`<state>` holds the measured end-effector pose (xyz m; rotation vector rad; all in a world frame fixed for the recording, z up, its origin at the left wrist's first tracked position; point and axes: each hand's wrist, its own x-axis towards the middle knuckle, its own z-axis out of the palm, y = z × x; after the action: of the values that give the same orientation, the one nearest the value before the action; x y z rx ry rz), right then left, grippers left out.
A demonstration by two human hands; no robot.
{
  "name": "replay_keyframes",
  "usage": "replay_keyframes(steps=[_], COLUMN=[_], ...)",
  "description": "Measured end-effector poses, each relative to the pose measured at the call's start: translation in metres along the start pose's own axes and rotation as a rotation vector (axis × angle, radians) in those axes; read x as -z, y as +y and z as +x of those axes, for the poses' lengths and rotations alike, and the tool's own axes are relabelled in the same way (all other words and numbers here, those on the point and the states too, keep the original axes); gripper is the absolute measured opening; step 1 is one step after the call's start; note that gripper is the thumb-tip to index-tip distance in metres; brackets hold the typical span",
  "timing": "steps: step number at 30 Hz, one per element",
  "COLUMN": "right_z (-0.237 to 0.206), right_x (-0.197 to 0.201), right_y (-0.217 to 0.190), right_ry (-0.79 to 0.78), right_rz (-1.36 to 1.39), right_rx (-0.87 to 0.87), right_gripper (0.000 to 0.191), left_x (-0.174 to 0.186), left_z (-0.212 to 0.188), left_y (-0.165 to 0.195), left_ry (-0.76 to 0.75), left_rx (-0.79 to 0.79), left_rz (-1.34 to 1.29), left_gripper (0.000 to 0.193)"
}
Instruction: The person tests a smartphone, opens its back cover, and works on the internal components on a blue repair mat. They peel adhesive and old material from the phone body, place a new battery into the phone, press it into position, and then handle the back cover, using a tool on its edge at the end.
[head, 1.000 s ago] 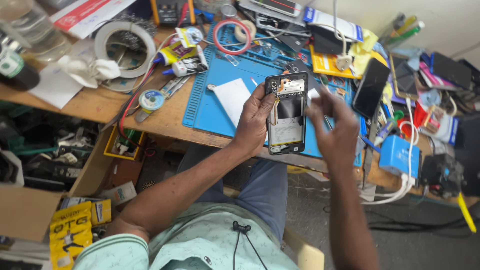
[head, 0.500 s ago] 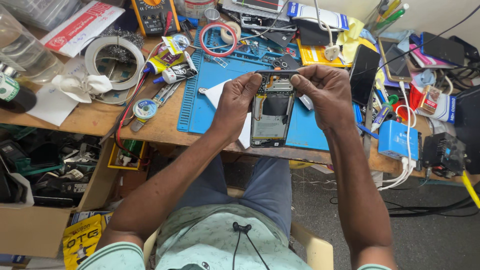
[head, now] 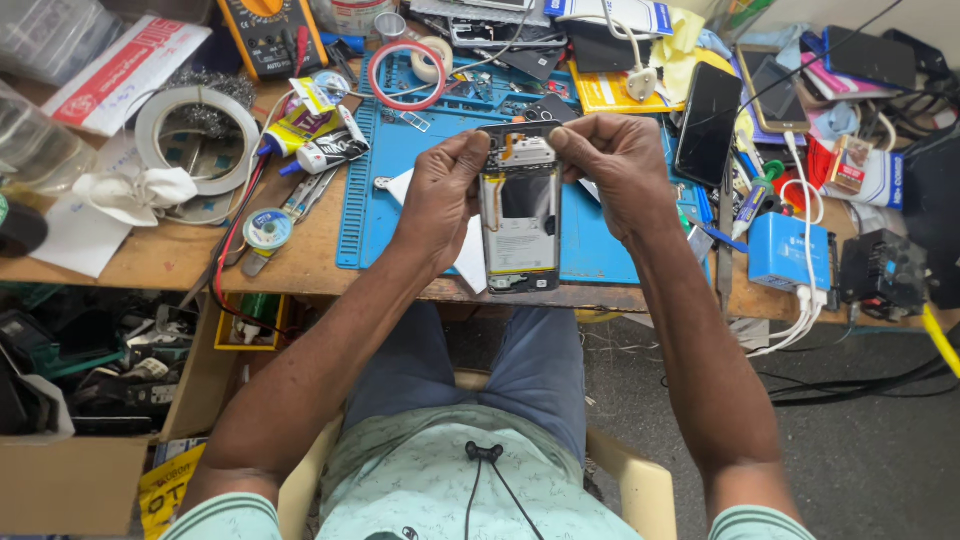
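At the centre of the frame, the left hand (head: 438, 205) and right hand (head: 618, 170) each close their grip on the top corners of an opened black smartphone with exposed internals (head: 520, 215), held upright above the blue rubber work mat (head: 610, 255) on the cluttered wooden surface (head: 310, 250).

A wooden desk (head: 300, 250) carries a blue work mat (head: 610, 250), with a red ring (head: 408, 75) and a small roll of tape (head: 432, 66) on the mat's far part. Left of the mat lie glue tubes (head: 325, 152), a large tape roll (head: 195, 145) and a white cloth (head: 135, 192). Right of it lie a black phone (head: 708, 122) and a blue charger box (head: 787, 252).
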<state>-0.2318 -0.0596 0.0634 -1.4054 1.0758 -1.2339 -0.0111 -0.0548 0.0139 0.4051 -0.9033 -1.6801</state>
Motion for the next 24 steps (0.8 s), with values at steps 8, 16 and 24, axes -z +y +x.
replay_keyframes(steps=[8, 16, 24], right_z=[-0.020, -0.011, -0.042], right_x=[0.006, 0.013, 0.010], right_y=[0.022, 0.035, 0.050], right_ry=[-0.164, -0.022, -0.189], right_rz=[-0.077, 0.109, -0.074], right_rx=[-0.136, -0.122, -0.252], right_gripper=[0.021, 0.021, 0.023], left_x=[0.012, 0.015, 0.030], left_z=[0.009, -0.024, -0.017], left_y=[-0.002, -0.010, -0.016], left_ry=[0.051, -0.025, 0.028], left_rx=[-0.012, 0.225, 0.147], left_rz=[-0.111, 0.124, 0.135], left_gripper=[0.031, 0.032, 0.030])
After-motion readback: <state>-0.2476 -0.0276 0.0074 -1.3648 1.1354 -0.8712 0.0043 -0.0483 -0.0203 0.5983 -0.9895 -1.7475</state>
